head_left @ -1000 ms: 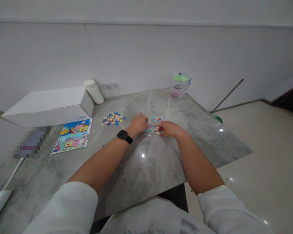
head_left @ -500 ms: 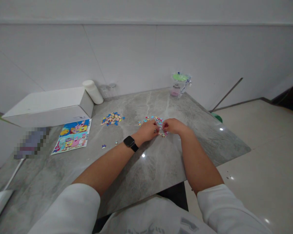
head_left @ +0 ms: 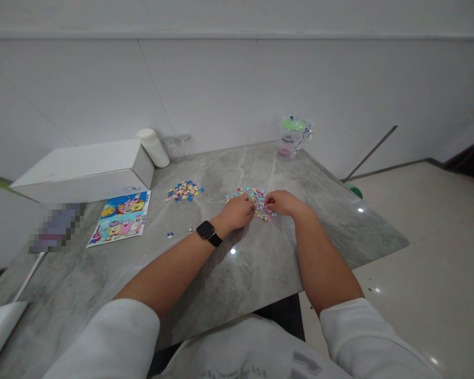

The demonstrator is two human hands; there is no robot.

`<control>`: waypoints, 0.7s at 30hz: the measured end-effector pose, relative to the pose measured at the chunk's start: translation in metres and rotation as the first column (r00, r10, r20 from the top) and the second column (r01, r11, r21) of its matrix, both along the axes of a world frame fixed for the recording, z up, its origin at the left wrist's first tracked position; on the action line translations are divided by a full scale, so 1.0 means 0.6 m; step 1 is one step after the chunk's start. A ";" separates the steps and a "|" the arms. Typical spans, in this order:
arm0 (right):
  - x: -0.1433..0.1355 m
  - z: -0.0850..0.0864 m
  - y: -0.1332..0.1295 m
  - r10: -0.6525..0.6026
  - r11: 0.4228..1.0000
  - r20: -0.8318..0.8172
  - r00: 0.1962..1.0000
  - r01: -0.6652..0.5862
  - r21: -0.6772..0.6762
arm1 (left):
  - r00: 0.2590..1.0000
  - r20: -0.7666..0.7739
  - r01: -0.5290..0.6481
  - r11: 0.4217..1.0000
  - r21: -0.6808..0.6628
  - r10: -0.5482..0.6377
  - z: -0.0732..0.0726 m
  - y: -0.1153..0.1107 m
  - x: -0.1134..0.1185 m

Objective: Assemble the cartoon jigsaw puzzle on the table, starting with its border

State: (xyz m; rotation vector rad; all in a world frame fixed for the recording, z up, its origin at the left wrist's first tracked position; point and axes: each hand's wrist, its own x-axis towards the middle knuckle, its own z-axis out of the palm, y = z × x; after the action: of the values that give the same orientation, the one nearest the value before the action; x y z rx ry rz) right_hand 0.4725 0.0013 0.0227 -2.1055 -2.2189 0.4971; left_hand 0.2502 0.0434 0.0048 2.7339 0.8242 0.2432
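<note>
A loose heap of small colourful jigsaw puzzle pieces (head_left: 258, 196) lies on the grey marbled table, between and around my two hands. My left hand (head_left: 239, 211), with a black watch on its wrist, is curled at the heap's left side. A small puzzle piece seems to be held at its fingertips. From the right, my right hand (head_left: 281, 203) reaches in with thumb and fingers pinched over the pieces; whatever is between them is too small to make out. Two single pieces, one a blue-and-white piece (head_left: 170, 235), lie apart near my left forearm.
A second heap of puzzle pieces (head_left: 184, 191) lies farther left. Beside it are a cartoon picture sheet (head_left: 120, 219), a long white box (head_left: 81, 168), a white cylinder (head_left: 154, 148) and clear glasses (head_left: 177, 146). A plastic bag (head_left: 294, 138) stands at the back right.
My left hand has drawn slightly left, away from my right hand, so more of the pieces between them show. The whole view has shifted a little.
</note>
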 end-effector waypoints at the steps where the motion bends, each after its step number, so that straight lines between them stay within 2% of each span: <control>1: 0.000 0.000 0.000 0.000 1.000 -0.004 1.000 0.000 -0.006 | 1.000 0.006 -0.007 1.000 0.012 0.007 -0.001 -0.001 0.003; 10: 0.005 0.008 -0.004 -0.060 0.998 -0.009 0.998 0.060 -0.028 | 1.000 -0.014 0.014 0.999 0.036 -0.013 -0.008 -0.010 0.029; 16: 0.010 0.023 -0.010 -0.075 0.995 0.012 0.997 0.075 -0.060 | 0.999 -0.016 0.034 0.999 0.015 -0.034 0.001 -0.013 0.012; 21: 0.023 0.019 -0.010 -0.091 0.995 -0.014 0.996 0.090 -0.046 | 0.999 -0.017 0.040 0.999 -0.001 -0.040 0.003 -0.016 -0.007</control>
State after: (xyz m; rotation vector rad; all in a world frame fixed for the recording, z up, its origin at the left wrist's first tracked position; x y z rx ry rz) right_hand 0.4864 -0.0046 0.0343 -2.2040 -2.1119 0.5623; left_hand 0.2462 0.0336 0.0068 2.7525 0.7723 0.2119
